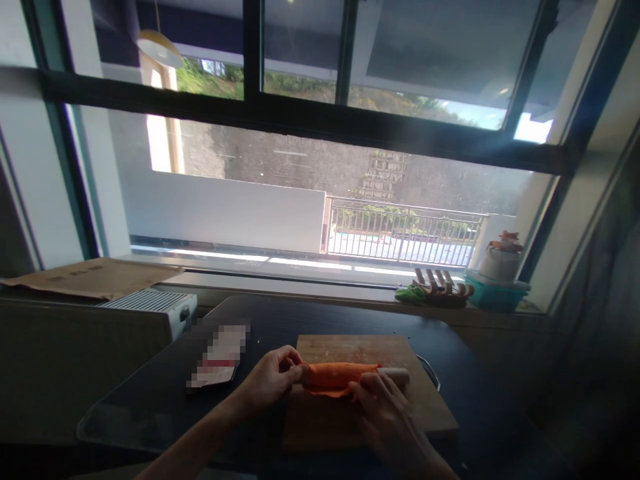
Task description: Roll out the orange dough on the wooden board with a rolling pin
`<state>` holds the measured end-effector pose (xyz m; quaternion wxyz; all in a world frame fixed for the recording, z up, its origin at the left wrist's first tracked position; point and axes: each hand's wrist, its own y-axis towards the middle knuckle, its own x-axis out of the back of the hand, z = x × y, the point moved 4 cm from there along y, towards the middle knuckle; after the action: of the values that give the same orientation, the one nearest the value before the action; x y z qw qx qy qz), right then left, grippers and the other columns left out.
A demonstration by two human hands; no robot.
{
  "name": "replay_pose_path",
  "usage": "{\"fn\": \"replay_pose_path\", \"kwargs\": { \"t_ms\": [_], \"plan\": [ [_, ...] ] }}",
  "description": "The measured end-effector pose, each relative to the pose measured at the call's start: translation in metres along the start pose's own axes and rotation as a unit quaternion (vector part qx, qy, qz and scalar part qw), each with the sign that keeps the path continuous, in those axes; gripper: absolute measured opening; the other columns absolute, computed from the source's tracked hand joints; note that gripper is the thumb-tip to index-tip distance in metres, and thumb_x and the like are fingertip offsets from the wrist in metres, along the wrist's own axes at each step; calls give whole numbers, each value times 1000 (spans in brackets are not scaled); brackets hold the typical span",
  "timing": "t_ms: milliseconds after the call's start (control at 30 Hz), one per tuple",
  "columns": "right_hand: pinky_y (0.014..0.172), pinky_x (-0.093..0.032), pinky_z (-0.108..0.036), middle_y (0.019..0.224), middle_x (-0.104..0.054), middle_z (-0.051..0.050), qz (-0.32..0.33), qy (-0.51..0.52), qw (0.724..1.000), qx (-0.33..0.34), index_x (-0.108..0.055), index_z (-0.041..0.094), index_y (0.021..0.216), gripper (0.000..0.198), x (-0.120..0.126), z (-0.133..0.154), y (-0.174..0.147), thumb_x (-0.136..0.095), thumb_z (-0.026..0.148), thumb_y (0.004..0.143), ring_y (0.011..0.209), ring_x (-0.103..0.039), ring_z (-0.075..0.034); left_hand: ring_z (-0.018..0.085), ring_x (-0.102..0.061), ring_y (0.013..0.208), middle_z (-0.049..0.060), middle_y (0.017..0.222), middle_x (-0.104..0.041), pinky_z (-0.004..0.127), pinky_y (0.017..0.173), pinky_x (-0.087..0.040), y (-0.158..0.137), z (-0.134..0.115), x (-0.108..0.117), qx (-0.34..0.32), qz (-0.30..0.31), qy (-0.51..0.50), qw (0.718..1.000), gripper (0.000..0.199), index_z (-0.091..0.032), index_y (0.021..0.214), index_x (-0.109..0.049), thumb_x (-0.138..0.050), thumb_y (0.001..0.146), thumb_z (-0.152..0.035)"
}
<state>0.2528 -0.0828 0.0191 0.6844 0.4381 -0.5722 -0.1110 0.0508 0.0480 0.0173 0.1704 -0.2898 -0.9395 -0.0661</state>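
Observation:
An orange clay-like sheet [335, 375] is wrapped around a pale tube, and it lies across a wooden board [320, 427]. The bare end of the pale tube [400, 376] sticks out to the right of the sheet. At the sheet's left end, my left hand [280, 372] is closed, with thumb and fingertips pinching its edge. My right hand [383, 407] bends over the lower right part, its fingertips closed on the loose lower edge of the sheet. The palm side of my right hand is hidden.
The board lies on a dark table [150, 407], its metal handle [430, 373] at the right. A blurred-out phone-like object [220, 357] is to the left. A teal container [500, 293] and a striped item [440, 287] stand on the sill. Brown paper [95, 279] covers part of a radiator [150, 307].

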Motion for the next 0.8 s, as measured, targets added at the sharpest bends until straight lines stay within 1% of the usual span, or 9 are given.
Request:
{"fn": "replay_pose_path", "kwargs": {
  "t_ms": [133, 267, 333, 433, 500, 600, 733, 800],
  "plan": [
    [78, -52, -33, 88, -61, -5, -27, -1, 999, -21, -58, 20, 106, 24, -11, 4, 4, -41, 12, 92, 78, -58, -17, 10, -50, 56, -4, 69, -57, 22, 51, -35, -8, -11, -2, 9, 17, -14, 1000, 41, -17, 87, -52, -68, 69, -50],
    [75, -50, -31, 83, -59, -3, -36, 1, 999, -37, -60, 21, 96, 20, -13, 4, 5, -41, 15, 93, 75, -56, -17, 12, -53, 64, -4, 69, -58, 23, 56, -37, -15, -20, -2, 7, 19, -24, 1000, 42, -17, 88, -52, -71, 64, -45],
    [74, -48, -31, 81, -58, -3, -35, -1, 999, -30, -60, 22, 90, 19, -12, 3, 3, -42, 16, 93, 75, -56, -16, 13, -54, 65, -3, 71, -59, 24, 58, -39, -14, -19, -1, -1, 8, -13, 1000, 41, -16, 88, -54, -70, 65, -46],
    [70, -47, -27, 79, -57, -2, -4, 2, 1000, -7, -60, 22, 85, 17, -13, 2, 0, -45, 18, 93, 73, -55, -15, 13, -53, 63, -1, 74, -61, 24, 57, -40, -7, -10, 0, -6, -6, 10, 1000, 41, -15, 89, -57, -66, 69, -50],
    [68, -47, -26, 79, -57, -2, 14, 4, 1000, -6, -61, 23, 85, 17, -15, 2, -1, -46, 18, 92, 73, -55, -15, 12, -52, 59, -1, 74, -60, 24, 54, -40, -2, -4, 1, -5, -9, 20, 1000, 42, -15, 89, -57, -63, 72, -52],
    [68, -48, -25, 79, -57, -1, 16, 11, 1000, -17, -62, 24, 89, 18, -16, 3, 0, -46, 16, 91, 73, -56, -14, 12, -51, 56, -2, 72, -59, 24, 51, -40, 6, 2, 4, -6, -17, 36, 999, 42, -16, 90, -56, -59, 74, -55],
    [71, -50, -26, 82, -60, -2, 13, 39, 998, -42, -63, 24, 94, 20, -14, 5, 0, -45, 15, 91, 76, -58, -15, 14, -54, 60, 1, 76, -62, 24, 51, -40, 11, 3, 6, -1, -13, 65, 998, 41, -16, 89, -54, -56, 77, -56],
    [73, -52, -27, 87, -62, -2, 17, 62, 997, -53, -61, 24, 103, 21, -10, 4, -2, -45, 16, 91, 79, -60, -15, 15, -56, 64, 1, 76, -61, 24, 54, -41, 11, 3, 7, -9, -11, 71, 997, 40, -16, 89, -55, -55, 77, -55]
  ]
}}
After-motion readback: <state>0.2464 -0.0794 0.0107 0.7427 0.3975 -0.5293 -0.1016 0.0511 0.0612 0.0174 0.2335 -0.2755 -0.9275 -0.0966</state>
